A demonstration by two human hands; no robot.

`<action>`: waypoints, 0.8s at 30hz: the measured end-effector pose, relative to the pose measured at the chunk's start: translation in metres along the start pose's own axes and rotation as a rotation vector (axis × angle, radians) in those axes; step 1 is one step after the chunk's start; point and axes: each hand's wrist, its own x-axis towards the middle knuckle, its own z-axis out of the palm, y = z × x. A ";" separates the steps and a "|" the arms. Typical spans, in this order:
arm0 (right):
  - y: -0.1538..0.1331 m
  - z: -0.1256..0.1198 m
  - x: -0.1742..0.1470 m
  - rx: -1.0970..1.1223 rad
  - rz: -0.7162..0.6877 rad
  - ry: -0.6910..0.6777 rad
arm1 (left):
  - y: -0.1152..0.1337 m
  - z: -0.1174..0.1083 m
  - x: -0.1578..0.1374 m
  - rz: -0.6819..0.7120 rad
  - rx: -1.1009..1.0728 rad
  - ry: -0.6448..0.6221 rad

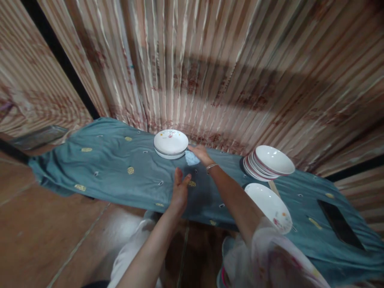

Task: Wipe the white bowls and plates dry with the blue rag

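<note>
Glossy white floral round plates [171, 143], likely ceramic, slippery and fragile, were stacked by the teal-draped bench's [109, 158] far edge, best held under opposite rims; the left hand's [180, 195] fingers were spread; whether pale-blue cloth [191, 159] was gripped by the right hand [203, 155] was unclear.

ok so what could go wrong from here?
1. The right hand is right beside the plate stack, with a blue cloth at its fingers; a bump might shift the plates, and the left hand isn't on them.
2. In this view the right forearm crosses the single plate; arm or sleeve might catch it, though clearance is unclear.
3. The tablecloth looks wrinkled; a tug could drag the dishes.
</note>
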 end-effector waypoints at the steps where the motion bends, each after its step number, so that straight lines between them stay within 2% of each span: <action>1: -0.004 0.003 0.006 -0.038 0.015 0.011 | 0.001 -0.002 0.001 -0.003 0.005 -0.002; 6: -0.019 0.016 0.019 -0.198 0.057 0.032 | 0.005 -0.004 0.003 -0.031 -0.012 0.003; 11: -0.029 0.019 0.021 -0.232 0.066 0.034 | 0.008 -0.004 0.003 -0.047 -0.035 0.000; 15: -0.029 0.019 0.014 -0.162 0.081 0.048 | 0.007 -0.005 0.003 -0.060 -0.033 -0.007; 21: -0.028 0.020 -0.006 0.055 0.119 0.076 | 0.011 -0.007 0.003 -0.070 -0.044 -0.007; 24: -0.032 0.013 -0.017 0.160 0.122 0.084 | 0.017 -0.004 0.002 -0.084 -0.059 0.005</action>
